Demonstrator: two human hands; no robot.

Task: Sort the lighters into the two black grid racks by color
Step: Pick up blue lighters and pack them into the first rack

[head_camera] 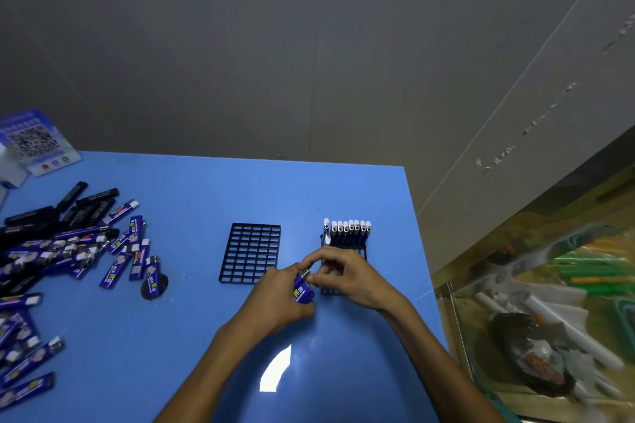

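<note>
Two black grid racks stand on the blue table. The left rack holds nothing. The right rack has several blue lighters standing in its far rows, white tops up. My left hand grips a blue lighter just in front of the right rack. My right hand pinches that lighter's metal top and covers the right rack's near part. A pile of loose blue lighters and black lighters lies at the table's left.
A card with a QR code stands at the far left corner. A dark round hole in the table sits under one loose lighter. Past the table's right edge is a glass case with clutter. A grey wall rises behind.
</note>
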